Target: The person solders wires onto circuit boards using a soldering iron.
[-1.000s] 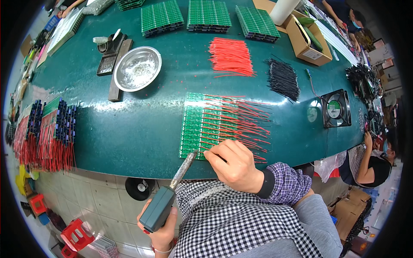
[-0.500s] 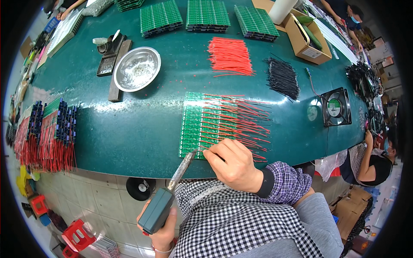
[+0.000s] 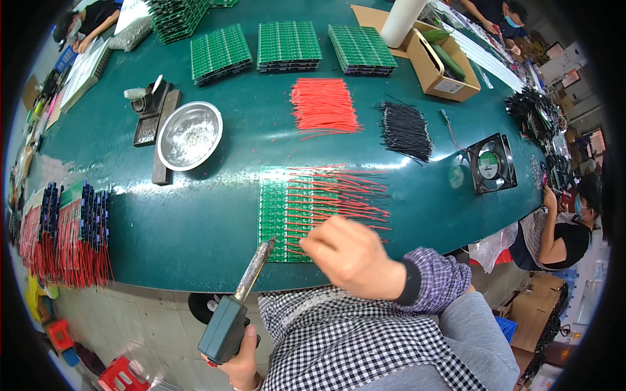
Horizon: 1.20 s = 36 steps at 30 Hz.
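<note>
My left hand [image 3: 242,358] is wrapped round the dark green handle of a soldering iron [image 3: 251,274]. The iron's tip points up over the lower left part of a green circuit board panel [image 3: 272,202]. Rows of red wires [image 3: 352,192] lie across that panel and stick out past its right side. Over the panel's lower edge is my right hand [image 3: 352,254], thumb and fingers pinched together and slightly blurred. Whatever those fingers hold, if anything, is hidden. A small gap separates the iron's tip from my right fingertips.
Ahead lie a red wire bundle [image 3: 323,105] and a black wire bundle [image 3: 405,130]. A metal bowl [image 3: 190,137] stands left, a fan [image 3: 490,163] right. Stacked panels [image 3: 289,45] line the back, beside a cardboard box [image 3: 450,85]. Wired boards [image 3: 81,225] stand far left; co-workers sit around.
The whole view has shifted, so the table sits lower and further left. Relative to the panel, the iron's tip has moved left and away from my right fingertips. My right hand has lifted slightly.
</note>
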Motion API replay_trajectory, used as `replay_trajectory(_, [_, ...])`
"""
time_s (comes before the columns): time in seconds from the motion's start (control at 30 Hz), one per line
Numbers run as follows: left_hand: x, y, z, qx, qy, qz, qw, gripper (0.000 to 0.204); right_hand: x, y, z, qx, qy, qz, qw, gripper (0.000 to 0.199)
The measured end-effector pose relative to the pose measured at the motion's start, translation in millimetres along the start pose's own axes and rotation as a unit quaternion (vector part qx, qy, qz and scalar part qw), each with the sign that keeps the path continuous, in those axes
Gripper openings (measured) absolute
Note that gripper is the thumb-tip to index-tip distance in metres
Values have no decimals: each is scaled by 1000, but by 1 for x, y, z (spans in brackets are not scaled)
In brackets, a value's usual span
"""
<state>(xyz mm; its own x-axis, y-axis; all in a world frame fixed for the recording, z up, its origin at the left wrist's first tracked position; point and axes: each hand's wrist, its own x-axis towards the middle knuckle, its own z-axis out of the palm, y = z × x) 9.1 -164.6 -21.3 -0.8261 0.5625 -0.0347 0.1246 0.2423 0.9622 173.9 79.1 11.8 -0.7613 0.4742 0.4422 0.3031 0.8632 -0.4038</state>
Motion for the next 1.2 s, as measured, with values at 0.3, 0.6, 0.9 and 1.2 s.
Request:
replay_trajectory(0.3, [8, -11, -7, -3, -36, 15, 999, 40, 70, 139, -2, -16, -9, 52, 998, 14])
replay_trajectory(0.6, [-3, 0, -5, -11, 7, 7, 1000, 44, 81, 153, 15, -44, -51, 35, 997, 14])
replay_trajectory(0.9, [-8, 3, -7, -22, 2, -17, 1000, 46, 26, 19, -2, 144, -24, 18, 989, 17])
replay_trajectory(1.2, [-19, -6, -20, 13, -41, -6, 999, 44, -2, -11, 27, 154, -21, 111, 982, 15])
